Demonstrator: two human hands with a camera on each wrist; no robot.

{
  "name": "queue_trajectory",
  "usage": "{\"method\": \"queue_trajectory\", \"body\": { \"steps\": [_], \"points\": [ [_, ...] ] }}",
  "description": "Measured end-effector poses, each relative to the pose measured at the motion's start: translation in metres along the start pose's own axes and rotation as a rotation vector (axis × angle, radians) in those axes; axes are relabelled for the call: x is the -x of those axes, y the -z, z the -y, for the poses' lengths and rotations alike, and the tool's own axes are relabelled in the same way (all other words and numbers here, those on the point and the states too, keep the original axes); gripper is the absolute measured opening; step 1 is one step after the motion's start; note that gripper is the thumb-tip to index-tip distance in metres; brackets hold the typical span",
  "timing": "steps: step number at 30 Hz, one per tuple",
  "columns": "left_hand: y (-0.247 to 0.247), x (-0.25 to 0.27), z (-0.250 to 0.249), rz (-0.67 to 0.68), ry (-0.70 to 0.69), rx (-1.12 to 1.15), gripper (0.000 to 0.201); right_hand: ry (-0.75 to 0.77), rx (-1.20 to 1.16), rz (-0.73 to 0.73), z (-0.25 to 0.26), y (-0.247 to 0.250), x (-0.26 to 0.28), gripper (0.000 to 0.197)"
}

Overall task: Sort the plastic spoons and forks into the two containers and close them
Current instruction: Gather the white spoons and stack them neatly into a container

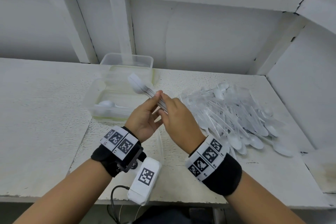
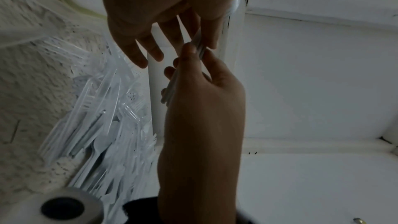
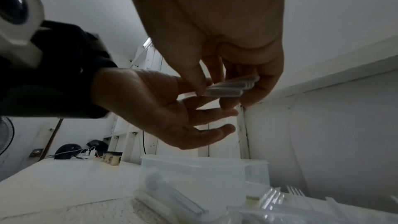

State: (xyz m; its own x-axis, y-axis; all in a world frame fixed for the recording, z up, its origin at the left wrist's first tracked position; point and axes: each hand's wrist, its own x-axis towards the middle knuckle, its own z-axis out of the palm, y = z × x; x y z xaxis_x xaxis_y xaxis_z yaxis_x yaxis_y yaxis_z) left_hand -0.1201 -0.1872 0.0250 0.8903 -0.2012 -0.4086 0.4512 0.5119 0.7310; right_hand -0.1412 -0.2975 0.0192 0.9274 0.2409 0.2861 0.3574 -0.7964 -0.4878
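A nested stack of white plastic spoons hangs in the air above the near clear container, bowls pointing away and left. My left hand pinches the stack at mid-handle between thumb and forefinger, its other fingers spread. My right hand grips the handle ends from the right. Several spoons lie inside the near container. Behind it stands a second clear container whose contents I cannot make out. A big mixed pile of spoons and forks lies on the table to the right.
The white rough table has its front edge near my forearms. A white framed wall stands close behind the containers and a side panel bounds the right. Small jars and dark helmets sit far to the left.
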Motion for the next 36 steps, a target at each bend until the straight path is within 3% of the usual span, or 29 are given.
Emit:
{"method": "queue_trajectory", "body": {
  "steps": [2, 6, 11, 14, 19, 22, 25, 28, 36],
  "points": [
    [0.002, 0.0, -0.002, -0.002, -0.002, 0.019, 0.012, 0.035, 0.032, -0.064, 0.002, -0.005, -0.007, 0.046],
    [0.01, 0.0, -0.013, -0.001, -0.046, -0.087, 0.016, 0.072, -0.038, -0.058, 0.005, -0.007, -0.02, 0.042],
    [0.039, 0.005, -0.048, -0.02, -0.139, -0.671, 0.029, 0.058, -0.049, 0.037, 0.004, 0.002, -0.043, 0.035],
    [0.07, 0.002, -0.085, -0.117, -0.206, -0.871, 0.03, 0.022, -0.022, 0.097, 0.002, 0.008, -0.065, 0.035],
    [0.117, -0.021, -0.139, -0.427, -0.357, -1.019, 0.029, 0.002, -0.01, 0.274, 0.002, -0.009, -0.11, 0.036],
    [0.139, -0.039, -0.153, -0.547, -0.329, -1.194, 0.034, 0.026, 0.006, 0.349, 0.003, -0.032, -0.133, 0.034],
    [0.152, -0.052, -0.153, -0.52, -0.124, -1.171, 0.04, 0.037, 0.074, 0.444, 0.003, -0.054, -0.147, 0.034],
    [0.158, -0.061, -0.144, -0.448, 0.01, -0.988, 0.041, 0.057, 0.141, 0.531, 0.002, -0.07, -0.154, 0.035],
    [0.163, -0.065, -0.135, -0.423, 0.003, -0.864, 0.031, 0.099, 0.239, 0.623, 0.0, -0.09, -0.158, 0.03]
  ]
}}
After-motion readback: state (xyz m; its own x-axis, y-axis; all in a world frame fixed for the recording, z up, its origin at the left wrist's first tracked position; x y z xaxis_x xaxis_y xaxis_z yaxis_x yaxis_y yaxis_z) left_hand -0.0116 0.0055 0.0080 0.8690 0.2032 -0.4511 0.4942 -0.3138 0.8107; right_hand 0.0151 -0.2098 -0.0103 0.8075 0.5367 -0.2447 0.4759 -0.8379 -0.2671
